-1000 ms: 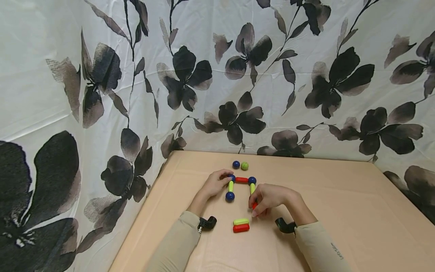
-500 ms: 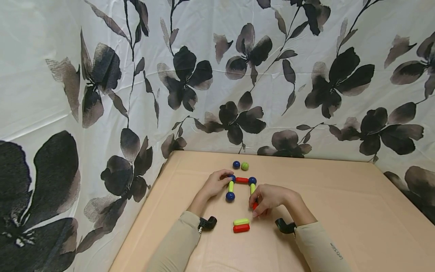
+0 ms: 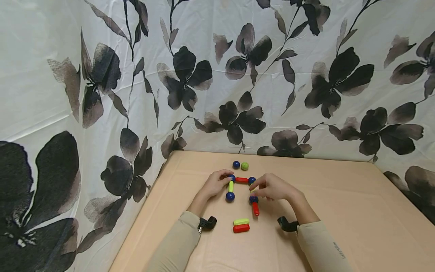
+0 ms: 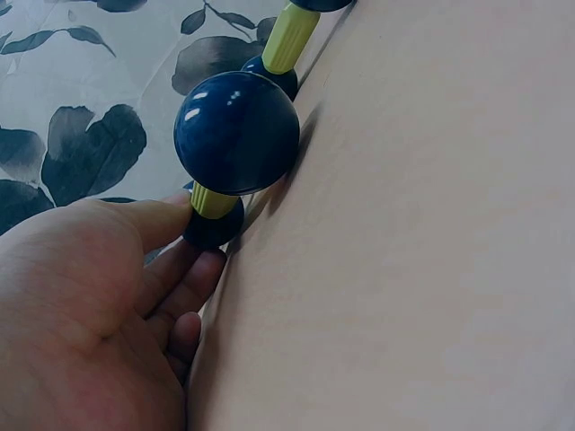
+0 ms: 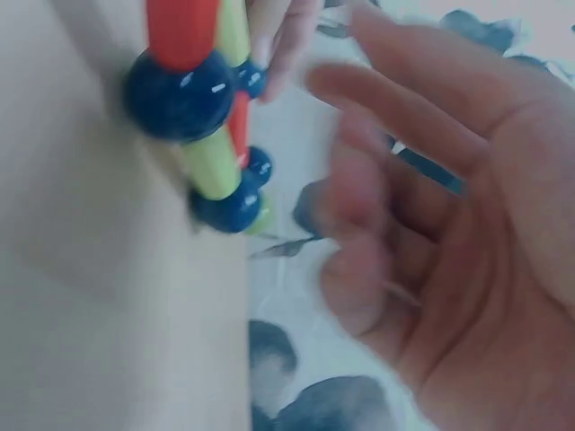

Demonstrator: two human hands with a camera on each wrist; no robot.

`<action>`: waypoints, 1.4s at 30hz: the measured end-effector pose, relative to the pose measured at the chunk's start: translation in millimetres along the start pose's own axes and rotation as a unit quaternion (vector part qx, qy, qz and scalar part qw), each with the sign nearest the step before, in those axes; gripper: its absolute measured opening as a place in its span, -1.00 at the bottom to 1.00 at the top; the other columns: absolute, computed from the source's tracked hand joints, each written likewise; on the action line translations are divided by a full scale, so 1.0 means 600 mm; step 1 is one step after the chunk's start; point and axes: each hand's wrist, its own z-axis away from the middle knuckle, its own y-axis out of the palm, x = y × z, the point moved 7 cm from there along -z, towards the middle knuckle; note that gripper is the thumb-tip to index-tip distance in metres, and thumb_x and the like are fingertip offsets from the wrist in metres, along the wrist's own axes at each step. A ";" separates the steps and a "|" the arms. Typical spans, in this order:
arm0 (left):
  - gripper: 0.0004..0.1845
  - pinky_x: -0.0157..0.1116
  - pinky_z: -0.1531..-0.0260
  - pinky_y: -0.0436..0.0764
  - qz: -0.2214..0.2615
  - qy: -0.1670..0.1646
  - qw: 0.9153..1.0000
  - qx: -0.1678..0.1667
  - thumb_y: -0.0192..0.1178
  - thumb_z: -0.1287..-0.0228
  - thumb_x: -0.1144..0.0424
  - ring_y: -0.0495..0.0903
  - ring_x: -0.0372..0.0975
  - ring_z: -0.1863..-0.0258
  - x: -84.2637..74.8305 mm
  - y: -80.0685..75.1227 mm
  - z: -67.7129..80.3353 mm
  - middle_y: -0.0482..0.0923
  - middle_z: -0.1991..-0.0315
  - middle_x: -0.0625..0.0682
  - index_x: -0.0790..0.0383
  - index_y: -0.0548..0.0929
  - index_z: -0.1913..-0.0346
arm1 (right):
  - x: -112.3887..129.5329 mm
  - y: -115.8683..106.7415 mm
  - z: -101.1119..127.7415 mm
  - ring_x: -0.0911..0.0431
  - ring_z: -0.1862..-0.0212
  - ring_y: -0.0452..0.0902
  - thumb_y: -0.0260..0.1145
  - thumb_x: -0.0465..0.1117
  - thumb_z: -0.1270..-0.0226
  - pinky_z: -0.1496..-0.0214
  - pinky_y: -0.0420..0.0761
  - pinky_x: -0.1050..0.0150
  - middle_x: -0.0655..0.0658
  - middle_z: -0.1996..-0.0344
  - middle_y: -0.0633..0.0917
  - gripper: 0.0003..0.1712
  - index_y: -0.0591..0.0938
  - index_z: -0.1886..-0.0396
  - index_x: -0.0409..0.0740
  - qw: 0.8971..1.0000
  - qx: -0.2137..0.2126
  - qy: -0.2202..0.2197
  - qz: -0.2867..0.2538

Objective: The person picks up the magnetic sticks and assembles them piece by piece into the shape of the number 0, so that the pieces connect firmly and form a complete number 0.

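Observation:
A ball-and-stick frame of blue balls with red and yellow-green rods lies on the table. My left hand (image 3: 215, 184) pinches its far left blue ball (image 4: 216, 226) between thumb and fingers. A yellow-green rod (image 3: 230, 186) runs from there to the near left ball (image 4: 236, 133). Along the far side a red rod (image 3: 242, 180) leads to the far right ball (image 3: 252, 180). On the right side, another blue ball (image 5: 180, 94) carries a red rod (image 3: 255, 209) pointing toward me. Over this side, my right hand (image 3: 275, 187) holds nothing, its fingers loosely bent and apart from the pieces.
Beyond the frame sit a loose blue ball (image 3: 236, 164) and a green ball (image 3: 244, 166). Nearer me, a yellow-green rod (image 3: 241, 221) and a red rod (image 3: 241, 228) lie side by side. A floral cloth (image 3: 217, 75) hangs behind the table (image 3: 340, 211).
My right hand has let go of the near right red rod and moved up and away, uncovering the rod and its blue ball. The left hand stays where it was.

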 end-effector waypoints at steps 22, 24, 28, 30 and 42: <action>-0.69 -0.07 -0.29 0.55 -0.001 -0.007 1.000 -0.002 0.16 -0.58 0.19 0.61 -0.13 -0.16 0.005 0.000 0.001 0.70 -0.14 0.01 0.15 0.67 -0.26 | -0.109 -0.005 -0.064 -0.08 -0.17 0.59 0.32 -0.29 -0.51 -0.37 0.53 -0.08 -0.24 -0.10 0.74 -0.66 0.68 -0.20 -0.32 0.972 -0.192 0.021 -0.133; -0.68 -0.07 -0.29 0.55 0.000 -0.008 1.000 0.000 0.16 -0.58 0.20 0.61 -0.13 -0.16 0.004 0.000 0.001 0.70 -0.15 0.01 0.17 0.66 -0.27 | -0.114 0.000 -0.066 -0.07 -0.16 0.59 0.33 -0.29 -0.51 -0.37 0.53 -0.06 -0.21 -0.08 0.75 -0.67 0.70 -0.18 -0.30 0.971 -0.191 0.022 -0.141; -0.67 -0.06 -0.29 0.56 0.001 -0.008 1.000 0.000 0.17 -0.58 0.20 0.61 -0.12 -0.17 0.000 -0.001 0.000 0.70 -0.15 0.02 0.16 0.66 -0.28 | -0.116 0.002 -0.066 -0.07 -0.14 0.63 0.33 -0.33 -0.49 -0.33 0.58 -0.08 -0.22 -0.07 0.76 -0.69 0.71 -0.16 -0.30 0.972 -0.198 0.009 -0.123; -0.67 -0.06 -0.29 0.55 0.003 -0.008 1.000 0.000 0.17 -0.58 0.20 0.61 -0.12 -0.17 -0.001 -0.002 0.000 0.70 -0.16 0.02 0.17 0.66 -0.28 | -0.117 0.002 -0.065 -0.07 -0.12 0.64 0.33 -0.34 -0.49 -0.32 0.59 -0.09 -0.21 -0.07 0.77 -0.69 0.71 -0.17 -0.29 0.972 -0.202 0.007 -0.119; -0.68 -0.06 -0.30 0.56 0.007 -0.009 1.000 0.002 0.16 -0.58 0.22 0.61 -0.12 -0.17 0.001 -0.002 0.003 0.70 -0.16 0.02 0.19 0.66 -0.27 | -0.112 0.007 -0.062 -0.04 -0.08 0.64 0.33 -0.33 -0.49 -0.27 0.61 -0.06 -0.21 -0.07 0.77 -0.69 0.71 -0.17 -0.27 0.972 -0.203 0.012 -0.120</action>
